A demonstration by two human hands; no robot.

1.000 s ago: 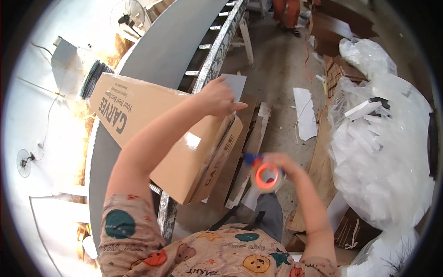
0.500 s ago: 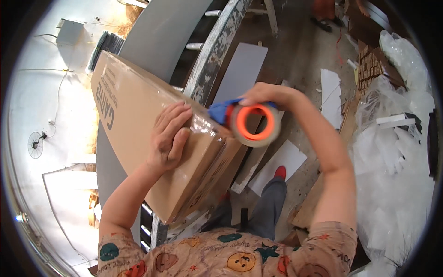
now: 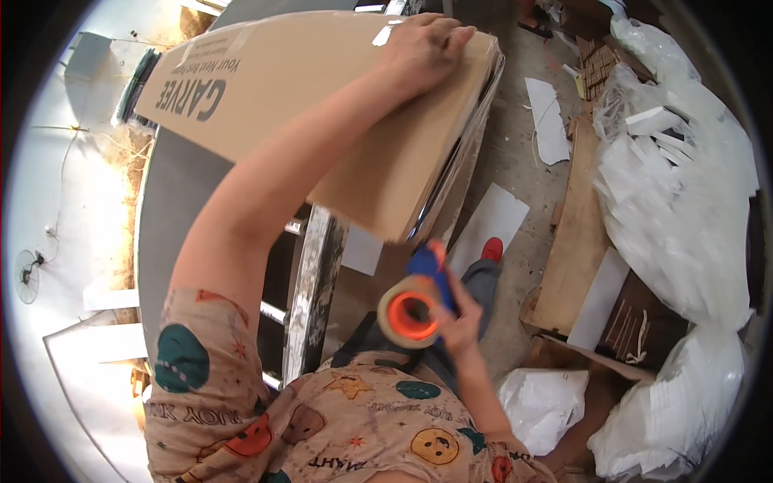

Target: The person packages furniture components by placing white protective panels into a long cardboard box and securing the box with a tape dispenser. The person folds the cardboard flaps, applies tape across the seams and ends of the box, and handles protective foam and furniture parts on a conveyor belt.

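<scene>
A long brown cardboard box [image 3: 274, 105] lies slanted before me, its right end toward me. My left hand [image 3: 423, 55] rests on the box near its far right corner, fingers laid over the cardboard and slightly bent. Along the right end of the box runs a narrow dark gap, with shiny tape near it. Below that end, my right hand [image 3: 460, 318] is closed round a blue tape dispenser [image 3: 425, 262]. The dispenser carries a tape roll [image 3: 394, 322] with an orange core, and sits just below the box's near corner.
A grey surface [image 3: 181, 209] and a worn metal frame [image 3: 310, 298] with rollers support the box. To the right lie white foam in clear plastic bags [image 3: 652, 225], a brown board [image 3: 576, 249] and white sheets [image 3: 491, 225]. A wall fan [image 3: 28, 274] is at left.
The box has turned, its right end swinging upward in view. My left hand has slid to the far right corner. My right hand has drawn the tape dispenser down toward my body.
</scene>
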